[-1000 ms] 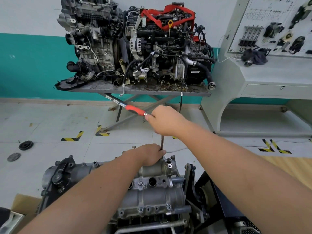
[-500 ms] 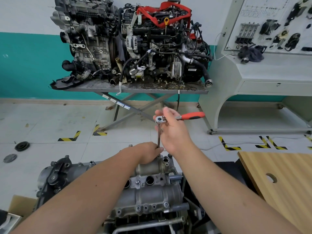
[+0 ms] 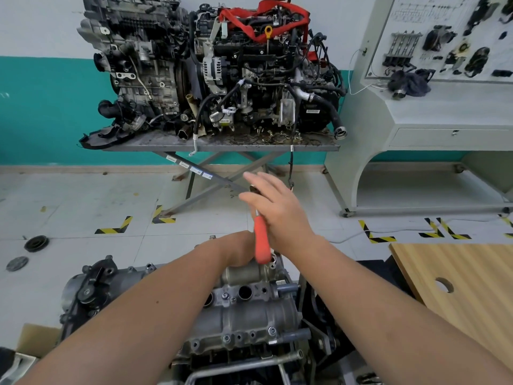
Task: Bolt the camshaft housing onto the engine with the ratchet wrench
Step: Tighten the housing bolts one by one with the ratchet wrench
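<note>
White floor tiles with yellow-and-black corner marks run back to a teal-and-white wall, where two engines [image 3: 211, 70] sit side by side on one grey folding bench [image 3: 222, 147], the right one draped with a red strap [image 3: 263, 20]. One pale training console [image 3: 433, 126] with parts mounted on its board fills the right side, and one wooden panel [image 3: 458, 290] with a round hole juts in at the lower right, its edge close beside the right forearm. Two dark round parts [image 3: 36, 243] lie apart on the tiles at far left. Nearest the camera stands the engine [image 3: 91, 290] being worked on, with the silver camshaft housing [image 3: 244, 315] on top; open floor lies between it and the bench. One ratchet wrench [image 3: 261, 240] with an orange handle stands nearly upright over the housing's far end. The right hand [image 3: 277, 209] grips it near the head, two fingers stretched forward. The left hand [image 3: 238, 250] rests curled at the housing's far end, at the base of the tool; what it grips is hidden, possibly the extension bar.
</note>
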Demonstrator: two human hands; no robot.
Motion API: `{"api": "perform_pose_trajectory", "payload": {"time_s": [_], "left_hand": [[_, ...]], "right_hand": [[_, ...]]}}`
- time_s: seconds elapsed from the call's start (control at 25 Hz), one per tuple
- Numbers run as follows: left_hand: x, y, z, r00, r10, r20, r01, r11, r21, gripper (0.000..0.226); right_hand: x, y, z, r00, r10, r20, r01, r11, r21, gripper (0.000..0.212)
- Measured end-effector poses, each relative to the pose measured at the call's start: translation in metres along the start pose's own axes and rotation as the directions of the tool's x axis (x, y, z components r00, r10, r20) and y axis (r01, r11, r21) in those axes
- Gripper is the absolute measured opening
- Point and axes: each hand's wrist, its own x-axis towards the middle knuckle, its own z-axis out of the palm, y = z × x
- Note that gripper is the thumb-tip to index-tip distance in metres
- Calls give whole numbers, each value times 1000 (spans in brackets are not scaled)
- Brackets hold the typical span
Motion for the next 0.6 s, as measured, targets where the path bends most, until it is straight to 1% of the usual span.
{"api": "perform_pose_trajectory", "payload": {"time_s": [0.04, 0.08, 0.12, 0.16, 0.2, 0.24, 0.28, 0.32, 0.4, 0.48, 0.52, 0.6], "left_hand": [[-2, 1, 2, 998, 18, -61, -24, 995, -100, 44], [-3, 1, 3, 993, 31, -110, -48, 987, -156, 44], [-4, 2, 3, 994, 21, -110, -36, 989, -144, 42], [-4, 1, 2, 998, 12, -54, -16, 996, -84, 44], [-2, -1, 3, 999, -31, 17, 32, 999, -29, 48], [-1, -3, 2, 996, -58, 69, 59, 998, -13, 50], [-1, -4, 2, 996, -49, 73, 50, 999, -7, 51], [0, -4, 1, 998, -27, 55, 27, 1000, -5, 50], [1, -4, 1, 999, -11, 37, 11, 1000, -7, 49], [2, -3, 1, 995, -55, 78, 53, 998, 21, 53], [4, -4, 1, 992, -86, 91, 83, 996, 31, 55], [4, -4, 1, 991, -108, 83, 106, 994, 31, 58]], "right_hand": [[6, 0, -4, 994, -74, 78, 81, 992, -92, 32], [13, -2, -8, 982, -105, 158, 134, 973, -188, 30], [19, -5, -10, 967, -80, 240, 146, 950, -275, 26], [26, -11, -12, 947, -2, 322, 120, 930, -347, 24], [32, -17, -13, 914, 99, 393, 73, 913, -401, 25], [39, -23, -14, 870, 193, 454, 28, 899, -437, 31], [45, -27, -14, 823, 258, 506, 1, 890, -456, 37], [51, -30, -14, 784, 292, 548, -7, 886, -463, 40], [62, -35, -13, 720, 340, 605, -7, 875, -484, 38], [73, -36, -13, 663, 409, 627, -46, 858, -512, 29], [77, -35, -12, 639, 454, 621, -94, 848, -522, 25], [86, -31, -10, 585, 546, 600, -236, 822, -518, 24]]}}
